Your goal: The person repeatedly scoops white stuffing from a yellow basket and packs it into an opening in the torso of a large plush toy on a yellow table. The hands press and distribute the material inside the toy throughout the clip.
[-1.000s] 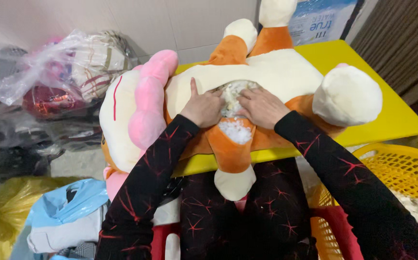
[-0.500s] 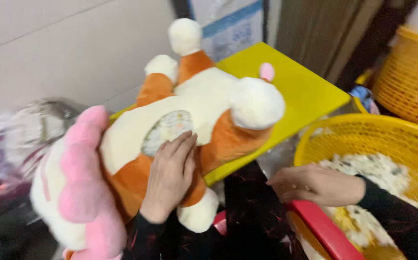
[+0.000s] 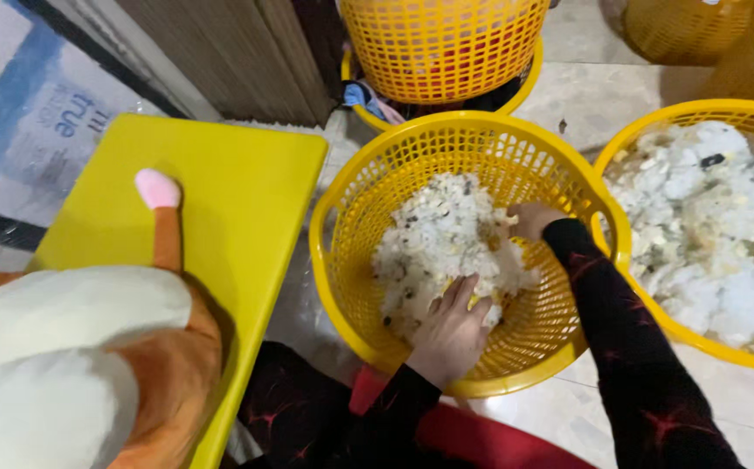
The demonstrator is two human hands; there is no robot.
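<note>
Nearest, the left hand [image 3: 451,334] reaches over the near rim of the yellow basket [image 3: 342,287] — fingers spread open and pressed into the stuffing [image 3: 446,239], which lies at twelve o'clock from it. Beyond the pile, the right hand [image 3: 535,221] digs in from about three o'clock; its fingers are buried, so I cannot tell its grip. The heap sits between both hands, the left nearer. At nine o'clock lies the plush toy [image 3: 73,347] on the yellow table [image 3: 246,187]. A second filled basket [image 3: 655,287] sits at three o'clock — farther still, a stacked one [image 3: 437,52].
</note>
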